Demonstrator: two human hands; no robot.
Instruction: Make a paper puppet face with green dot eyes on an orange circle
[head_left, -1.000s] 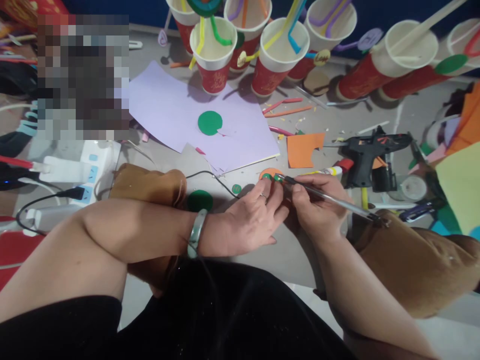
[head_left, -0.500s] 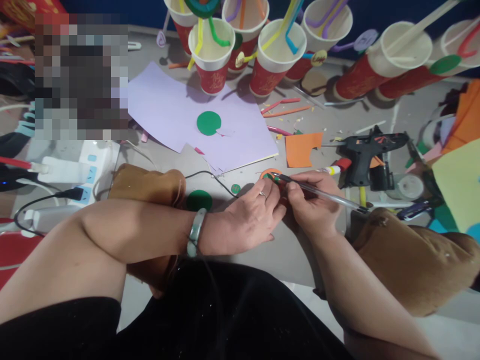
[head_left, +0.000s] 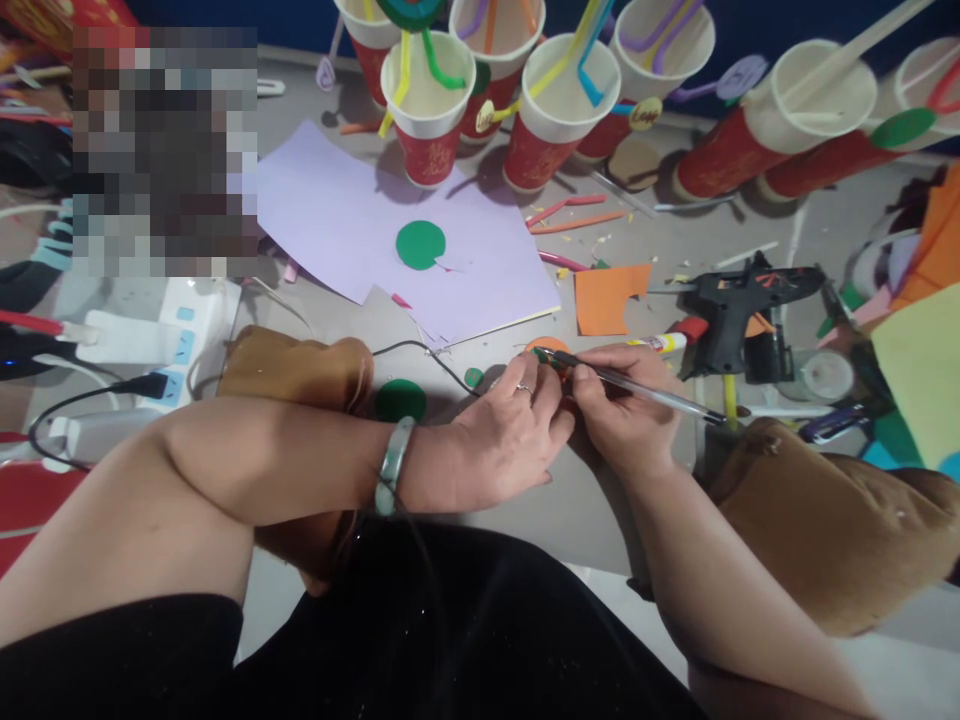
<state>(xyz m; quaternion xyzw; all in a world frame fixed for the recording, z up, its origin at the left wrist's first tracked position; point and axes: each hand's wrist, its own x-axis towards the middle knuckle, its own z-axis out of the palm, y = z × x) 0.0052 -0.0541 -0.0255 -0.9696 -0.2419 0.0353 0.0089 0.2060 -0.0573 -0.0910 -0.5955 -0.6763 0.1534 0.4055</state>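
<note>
My right hand (head_left: 630, 410) grips a clear-barrelled pen (head_left: 645, 387), its dark tip end pointing left over a small orange paper circle (head_left: 551, 344). A green paper piece (head_left: 540, 354) lies on that circle, close to the pen tip. With fingers bent, my left hand (head_left: 510, 435) rests on the near side of the orange circle and holds it against the table; its fingertips are partly hidden. Left of this hand are a little green disc with marks on it (head_left: 473, 377) and a larger green paper circle (head_left: 400, 400).
Purple paper sheets (head_left: 487, 285) lie ahead, bearing another green circle (head_left: 421, 245). Red-and-white paper cups (head_left: 540, 160) with straws stand at the back. To the right are a glue gun (head_left: 750, 310), orange paper (head_left: 611, 305) and a glue stick (head_left: 664, 342). A power strip (head_left: 180, 340) sits left.
The pen and both hands stay nearly in place. Around the pen tip, the green piece and orange circle show slightly differently. The whole view has shifted a little.
</note>
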